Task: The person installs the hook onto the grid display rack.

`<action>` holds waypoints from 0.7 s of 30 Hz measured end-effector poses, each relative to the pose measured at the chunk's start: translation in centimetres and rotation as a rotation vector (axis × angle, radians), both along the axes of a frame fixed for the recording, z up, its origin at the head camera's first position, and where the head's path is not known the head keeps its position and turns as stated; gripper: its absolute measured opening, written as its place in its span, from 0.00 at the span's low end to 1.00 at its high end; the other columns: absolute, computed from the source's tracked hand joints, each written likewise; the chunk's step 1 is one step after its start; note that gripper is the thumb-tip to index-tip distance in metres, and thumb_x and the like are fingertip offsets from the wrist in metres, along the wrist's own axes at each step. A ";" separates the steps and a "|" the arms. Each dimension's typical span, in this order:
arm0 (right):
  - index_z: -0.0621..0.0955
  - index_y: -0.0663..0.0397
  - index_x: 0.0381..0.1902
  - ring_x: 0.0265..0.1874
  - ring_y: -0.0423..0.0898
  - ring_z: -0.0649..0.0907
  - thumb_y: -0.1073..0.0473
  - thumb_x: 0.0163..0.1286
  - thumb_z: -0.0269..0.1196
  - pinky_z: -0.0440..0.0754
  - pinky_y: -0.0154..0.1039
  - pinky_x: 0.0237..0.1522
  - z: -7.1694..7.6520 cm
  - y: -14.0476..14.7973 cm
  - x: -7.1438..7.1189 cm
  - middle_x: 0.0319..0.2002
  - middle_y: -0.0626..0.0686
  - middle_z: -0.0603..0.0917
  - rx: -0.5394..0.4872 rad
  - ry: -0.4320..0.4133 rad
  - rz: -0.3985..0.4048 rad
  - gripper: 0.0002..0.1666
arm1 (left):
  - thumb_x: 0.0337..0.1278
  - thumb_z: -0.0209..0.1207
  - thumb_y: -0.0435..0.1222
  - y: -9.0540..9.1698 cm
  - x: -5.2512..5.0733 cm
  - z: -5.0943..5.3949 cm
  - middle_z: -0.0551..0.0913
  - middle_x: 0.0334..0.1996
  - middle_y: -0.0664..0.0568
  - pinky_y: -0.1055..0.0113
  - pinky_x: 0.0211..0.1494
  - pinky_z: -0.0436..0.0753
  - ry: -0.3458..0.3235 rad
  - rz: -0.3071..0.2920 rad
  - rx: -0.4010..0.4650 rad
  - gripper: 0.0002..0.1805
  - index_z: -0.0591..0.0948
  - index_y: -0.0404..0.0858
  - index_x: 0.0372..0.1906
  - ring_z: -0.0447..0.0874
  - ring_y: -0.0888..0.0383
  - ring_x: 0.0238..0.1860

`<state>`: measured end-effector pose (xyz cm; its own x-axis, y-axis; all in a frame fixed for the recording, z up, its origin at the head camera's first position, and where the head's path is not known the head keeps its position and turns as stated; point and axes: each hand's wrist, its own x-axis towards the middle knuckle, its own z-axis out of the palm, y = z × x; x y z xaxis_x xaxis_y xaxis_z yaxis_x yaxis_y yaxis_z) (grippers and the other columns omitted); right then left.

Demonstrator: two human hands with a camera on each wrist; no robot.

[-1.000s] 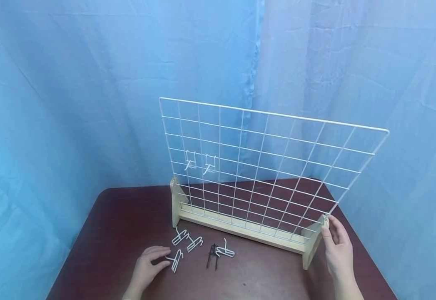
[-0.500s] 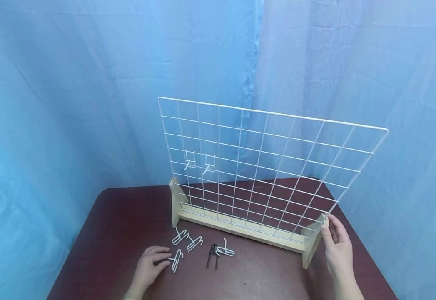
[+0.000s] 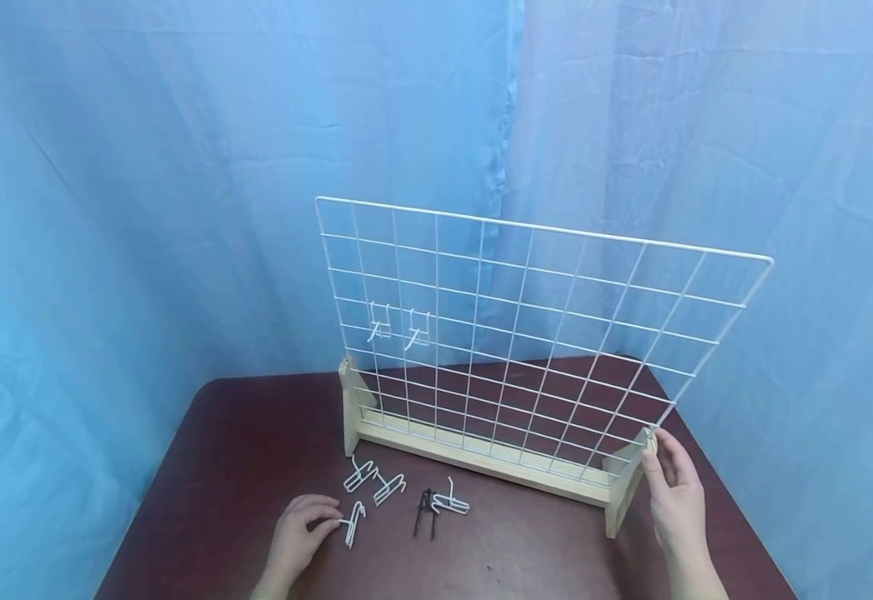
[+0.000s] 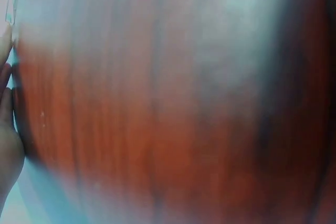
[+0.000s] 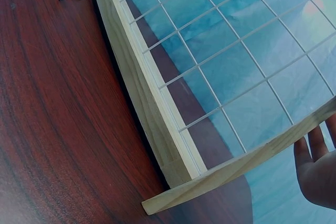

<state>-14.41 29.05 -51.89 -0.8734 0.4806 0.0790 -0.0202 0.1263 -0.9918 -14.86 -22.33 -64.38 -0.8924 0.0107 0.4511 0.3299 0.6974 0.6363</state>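
Observation:
A white wire grid [image 3: 511, 304] stands in a wooden base [image 3: 481, 461], and two white hooks [image 3: 418, 329] hang on its left part. My right hand [image 3: 679, 500] grips the top of the base's right end piece [image 3: 626, 483], its thumb on the near side. At the front left, my left hand [image 3: 297, 533] pinches the prong of a white hook [image 3: 353, 525] between thumb and fingertips. In the right wrist view the fingers [image 5: 317, 145] lie behind the wooden end piece [image 5: 241, 166]. The left wrist view catches the left hand [image 4: 8, 145] only at its edge.
Two white hooks [image 3: 389, 488] lie just beyond the left hand's one. Further right a black hook [image 3: 425, 512] touches or overlaps another white hook [image 3: 453, 502]. Blue curtains [image 3: 218, 183] surround the dark red table [image 3: 233, 467].
The left thumb and fingertips have closed on the hook's prong, and that hook has turned slightly. The right hand keeps its hold on the base.

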 end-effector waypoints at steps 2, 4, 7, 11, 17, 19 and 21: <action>0.63 0.55 0.75 0.73 0.47 0.62 0.57 0.77 0.54 0.63 0.32 0.67 0.0 0.0 0.0 0.72 0.58 0.65 0.002 -0.005 0.000 0.31 | 0.31 0.77 0.26 0.1 0.1 0.0 0.85 0.32 0.66 0.68 0.48 0.76 -0.016 0.014 0.025 0.17 0.87 0.52 0.24 0.81 0.59 0.40; 0.63 0.55 0.75 0.73 0.47 0.62 0.57 0.77 0.54 0.63 0.32 0.68 0.0 -0.1 0.0 0.72 0.58 0.65 -0.004 -0.003 -0.001 0.31 | 0.32 0.77 0.26 0.1 0.1 -0.1 0.84 0.30 0.68 0.67 0.46 0.78 -0.029 0.030 0.039 0.17 0.88 0.52 0.24 0.81 0.61 0.38; 0.63 0.55 0.75 0.73 0.47 0.62 0.58 0.77 0.54 0.63 0.32 0.68 0.0 -0.1 0.1 0.72 0.58 0.65 -0.015 0.006 0.000 0.31 | 0.34 0.77 0.27 0.1 0.2 0.0 0.83 0.29 0.70 0.64 0.44 0.80 -0.056 0.048 0.049 0.16 0.87 0.53 0.25 0.81 0.62 0.36; 0.62 0.55 0.75 0.73 0.46 0.62 0.58 0.77 0.54 0.63 0.32 0.68 0.0 -0.2 0.1 0.72 0.58 0.64 -0.019 0.007 0.000 0.31 | 0.37 0.76 0.28 0.1 0.1 0.3 0.83 0.28 0.68 0.63 0.43 0.81 -0.111 0.035 0.074 0.15 0.87 0.53 0.25 0.81 0.64 0.35; 0.62 0.55 0.75 0.73 0.47 0.61 0.57 0.77 0.54 0.63 0.32 0.68 0.0 -0.2 0.1 0.73 0.59 0.63 -0.009 -0.004 -0.001 0.32 | 0.39 0.75 0.28 -0.1 0.1 1.3 0.85 0.28 0.64 0.66 0.41 0.82 -0.253 0.022 0.149 0.12 0.88 0.50 0.25 0.82 0.66 0.34; 0.62 0.55 0.75 0.73 0.47 0.62 0.57 0.77 0.54 0.63 0.32 0.67 0.0 -0.1 0.1 0.73 0.59 0.64 -0.006 -0.001 -0.001 0.32 | 0.40 0.75 0.30 -0.1 0.2 1.7 0.86 0.28 0.63 0.66 0.42 0.82 -0.307 0.037 0.162 0.10 0.88 0.48 0.26 0.83 0.65 0.34; 0.62 0.55 0.75 0.73 0.46 0.62 0.57 0.77 0.54 0.63 0.32 0.67 -0.1 -0.1 0.1 0.73 0.58 0.64 -0.006 0.005 0.000 0.31 | 0.41 0.75 0.32 -0.1 0.2 2.0 0.86 0.28 0.61 0.67 0.41 0.81 -0.357 0.055 0.174 0.08 0.88 0.47 0.26 0.83 0.64 0.35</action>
<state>-14.34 28.97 -51.98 -0.8729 0.4812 0.0805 -0.0249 0.1208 -0.9924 -14.66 -22.44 -62.42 -0.9905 -0.0903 0.1038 0.0325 0.5797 0.8142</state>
